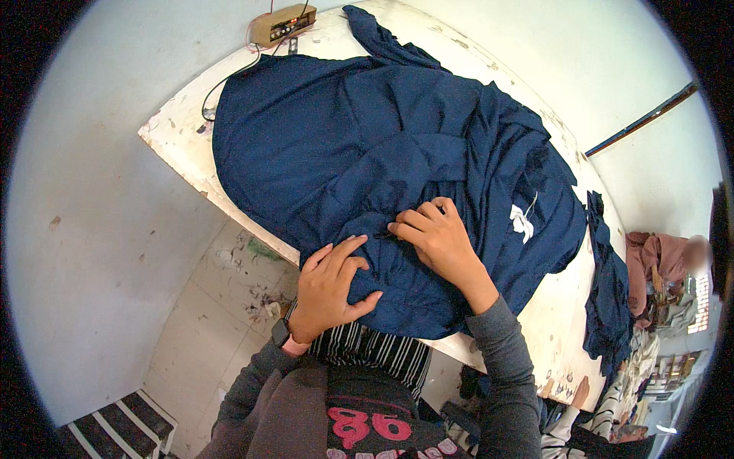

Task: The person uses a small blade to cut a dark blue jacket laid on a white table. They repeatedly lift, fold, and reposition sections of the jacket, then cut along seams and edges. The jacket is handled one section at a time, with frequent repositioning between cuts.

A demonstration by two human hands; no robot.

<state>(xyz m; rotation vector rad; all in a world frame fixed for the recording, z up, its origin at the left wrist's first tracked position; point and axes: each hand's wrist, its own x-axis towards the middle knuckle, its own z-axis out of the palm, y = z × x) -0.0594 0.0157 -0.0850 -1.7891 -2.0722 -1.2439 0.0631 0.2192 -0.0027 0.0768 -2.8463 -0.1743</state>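
Note:
A large navy blue cloth piece [290, 130], sewn and gathered in folds like a garment, spreads over the white table [180, 138]. My left hand [329, 287] lies on its near edge with the fingers apart, pressing the cloth. To the right of it, my right hand [440, 237] is closed in a pinch low over the folds. What sits between its fingertips is hidden or too small to name. A small white crumpled scrap [522, 223] with a loose thread rests on the cloth, right of my right hand.
A small tan box with knobs and wires [283, 27] stands at the table's far left corner. More navy cloth [606, 283] hangs over the right edge. Another person in a pinkish top [650, 260] is at the far right. A striped stool [115, 428] stands lower left.

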